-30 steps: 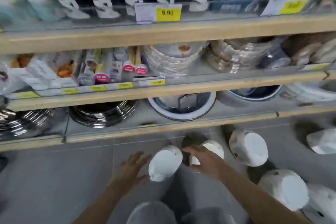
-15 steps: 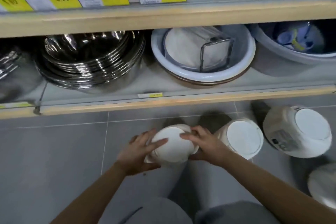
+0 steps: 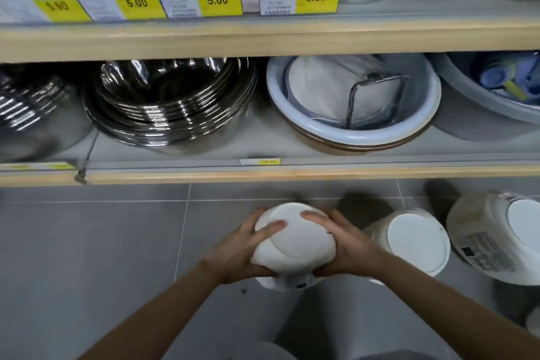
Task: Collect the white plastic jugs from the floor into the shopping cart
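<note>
Both hands, left hand [image 3: 239, 248] and right hand [image 3: 347, 245], gripping white jug [image 3: 292, 242], 2 jugs [image 3: 415, 242] beside right, shelf [image 3: 263, 175] ahead

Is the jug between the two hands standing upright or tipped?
Tipped: the jug held by left hand and right hand shows its round base to the camera.

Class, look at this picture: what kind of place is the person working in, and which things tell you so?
Most likely a shop's housewares aisle: yellow price tags line the shelf edge, with stacked steel bowls and plastic basins displayed below.
</note>
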